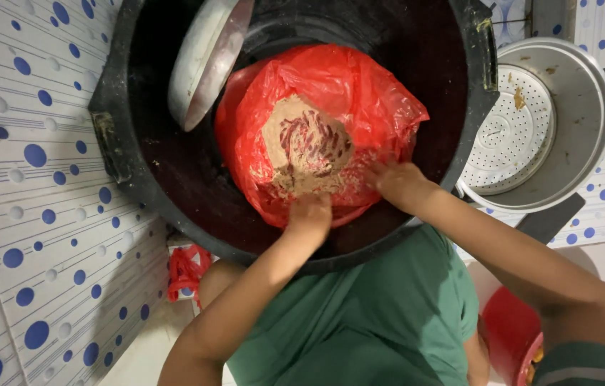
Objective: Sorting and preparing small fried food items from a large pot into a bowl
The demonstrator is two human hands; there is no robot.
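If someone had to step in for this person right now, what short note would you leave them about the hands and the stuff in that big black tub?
Left hand: pressed on the near edge of the red plastic bag, fingers in the brownish paste.
Right hand: on the bag's right side, at the paste's edge.
The bag sits inside the black tub; a metal lid leans against the tub's inner wall.
A metal pot with a perforated tray stands beside the tub.
Done: paste is spread on the bag, with finger marks through it.
Left: paste is not gathered; the bag lies open.

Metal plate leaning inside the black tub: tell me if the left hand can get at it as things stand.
Probably yes: the left hand rests on the red bag, and the metal plate leans uncovered just beyond.
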